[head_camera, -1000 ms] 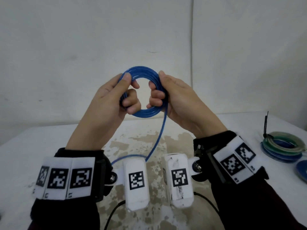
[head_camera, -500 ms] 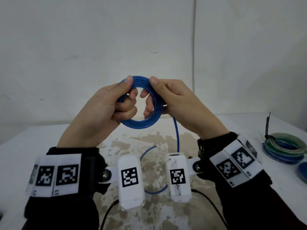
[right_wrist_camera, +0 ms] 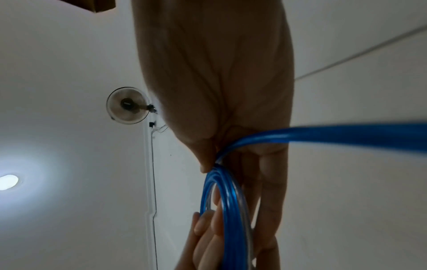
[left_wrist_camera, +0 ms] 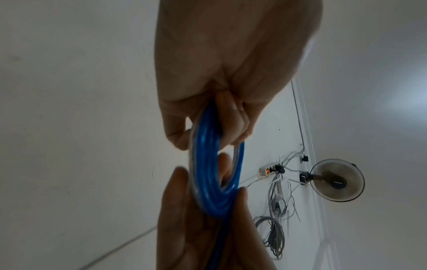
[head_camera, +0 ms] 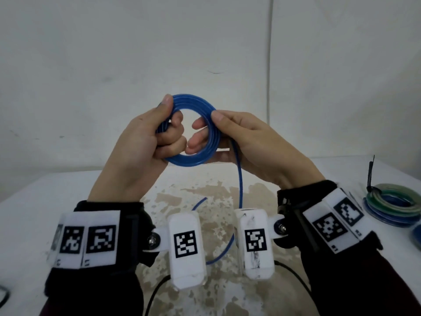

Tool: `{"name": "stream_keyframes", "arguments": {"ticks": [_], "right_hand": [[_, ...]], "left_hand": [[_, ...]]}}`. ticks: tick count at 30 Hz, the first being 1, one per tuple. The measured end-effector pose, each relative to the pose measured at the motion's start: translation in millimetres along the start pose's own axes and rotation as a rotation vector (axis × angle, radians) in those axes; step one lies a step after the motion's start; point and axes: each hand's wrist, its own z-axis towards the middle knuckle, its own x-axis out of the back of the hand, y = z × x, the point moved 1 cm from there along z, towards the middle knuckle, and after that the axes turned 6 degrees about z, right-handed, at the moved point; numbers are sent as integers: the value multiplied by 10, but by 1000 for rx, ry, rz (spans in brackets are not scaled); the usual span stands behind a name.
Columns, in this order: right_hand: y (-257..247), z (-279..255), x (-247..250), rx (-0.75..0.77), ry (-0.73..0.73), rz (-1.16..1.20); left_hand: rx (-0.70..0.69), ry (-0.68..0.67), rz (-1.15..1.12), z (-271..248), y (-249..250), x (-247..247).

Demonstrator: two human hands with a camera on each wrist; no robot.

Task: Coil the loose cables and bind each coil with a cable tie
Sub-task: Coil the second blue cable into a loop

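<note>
Above a white counter with a worn brown patch, two hands hold up a blue cable coil: smooth, glossy, round loops. The left hand grips one side, and the right hand pinches the other. A loose tail hangs down; the springy loops would likely splay if either grip relaxes.

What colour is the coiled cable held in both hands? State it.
Blue: the coiled plastic cable shows best in the head view.

White room, worn table

I sat before a stained table; bare walls, a fan and lamp hung overhead.
</note>
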Motion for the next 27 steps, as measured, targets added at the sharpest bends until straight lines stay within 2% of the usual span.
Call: {"name": "stream_keyframes", "arguments": {"ticks": [6,12,16,24,27], "right_hand": [[-27,-2,66,6,29,19],[-16,5,35,42,115,-118],[-34,-36,103,-60,25,-115],[-47,-77,113,23,-77,-84],[-46,-72,85,-5,-94,-107]], "left_hand": [[-27,10,-141,28,-34,-138],[-67,47,-43,25,-19,-107],[-48,59,-66,26,-29,-51],[-18,8,-269,38,-29,-25],[-46,36,-195,32,-14,19]]}}
